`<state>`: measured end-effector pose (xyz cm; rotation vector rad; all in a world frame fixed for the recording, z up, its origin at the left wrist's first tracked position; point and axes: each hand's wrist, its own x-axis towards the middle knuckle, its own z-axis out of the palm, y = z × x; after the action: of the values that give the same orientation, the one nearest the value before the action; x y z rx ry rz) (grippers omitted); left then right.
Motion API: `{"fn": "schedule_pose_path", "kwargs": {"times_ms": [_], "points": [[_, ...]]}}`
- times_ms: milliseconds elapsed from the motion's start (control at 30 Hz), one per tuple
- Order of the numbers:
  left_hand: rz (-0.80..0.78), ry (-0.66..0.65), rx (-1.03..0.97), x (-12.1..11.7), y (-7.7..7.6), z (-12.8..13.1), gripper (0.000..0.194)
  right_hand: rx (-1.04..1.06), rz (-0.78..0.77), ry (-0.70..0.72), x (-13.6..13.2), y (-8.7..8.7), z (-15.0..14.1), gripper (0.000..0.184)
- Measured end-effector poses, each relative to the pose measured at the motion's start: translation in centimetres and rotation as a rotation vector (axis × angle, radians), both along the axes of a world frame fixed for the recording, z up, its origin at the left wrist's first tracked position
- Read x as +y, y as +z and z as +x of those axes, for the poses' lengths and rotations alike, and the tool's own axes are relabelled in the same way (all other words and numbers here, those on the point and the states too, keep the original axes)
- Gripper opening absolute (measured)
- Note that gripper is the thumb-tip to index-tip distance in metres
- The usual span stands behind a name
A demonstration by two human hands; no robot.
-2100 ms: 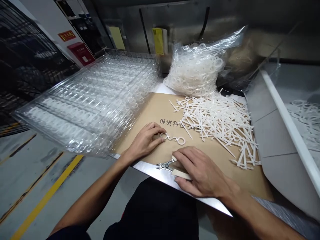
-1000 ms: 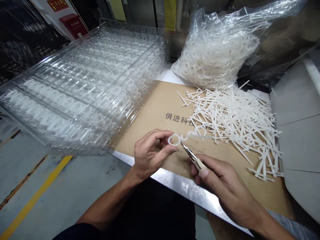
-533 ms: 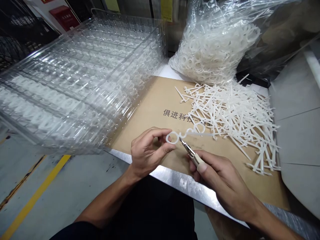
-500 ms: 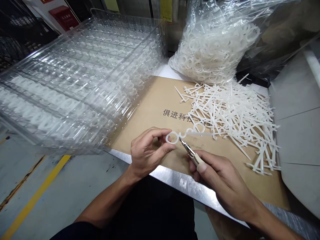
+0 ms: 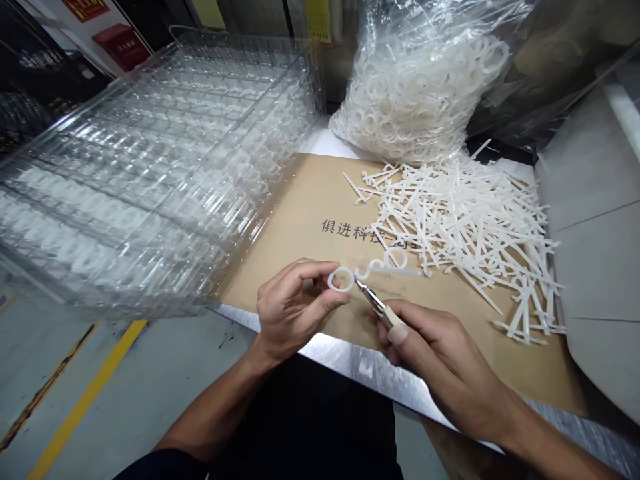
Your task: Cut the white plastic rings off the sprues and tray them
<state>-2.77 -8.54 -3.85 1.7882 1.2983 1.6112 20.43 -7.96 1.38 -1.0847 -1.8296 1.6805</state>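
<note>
Holding a white plastic piece (image 5: pixel 387 271) by its left end, the left hand (image 5: pixel 293 308) sits near the steel table edge (image 5: pixel 345 357), its thumb and fingers curled in a small pinch on the ring at that end. The right hand (image 5: pixel 430 353) is to the right and is closed around the cream handle of small snips (image 5: pixel 385 312), and it does not touch the white piece. The snips point up and to the left, and their thin metal tips rest just beside the right side of that ring, where it joins the next curve. I cannot tell if the tips touch it or if they are open. The white piece lies long from left to right, going a little up to the right, with a second ring and a thin stick past the tips. The left hand is nearer to it than the right hand. Behind the hands lies a brown cardboard sheet (image 5: pixel 305 207) with dark print, and a messy pile of white plastic sticks (image 5: pixel 465 230) sits on its right side. Farther back is a clear bag of white rings (image 5: pixel 415 87), and to the left is a stack of clear trays (image 5: pixel 150 180).
</note>
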Motion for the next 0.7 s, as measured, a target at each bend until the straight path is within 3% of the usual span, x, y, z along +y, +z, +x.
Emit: {"fn": "schedule_pose_path", "kwargs": {"times_ms": [700], "points": [[0.009,-0.01,0.01,-0.02,0.15,0.1,0.036,-0.009,0.025,-0.004,0.03,-0.19,-0.16,0.035]]}}
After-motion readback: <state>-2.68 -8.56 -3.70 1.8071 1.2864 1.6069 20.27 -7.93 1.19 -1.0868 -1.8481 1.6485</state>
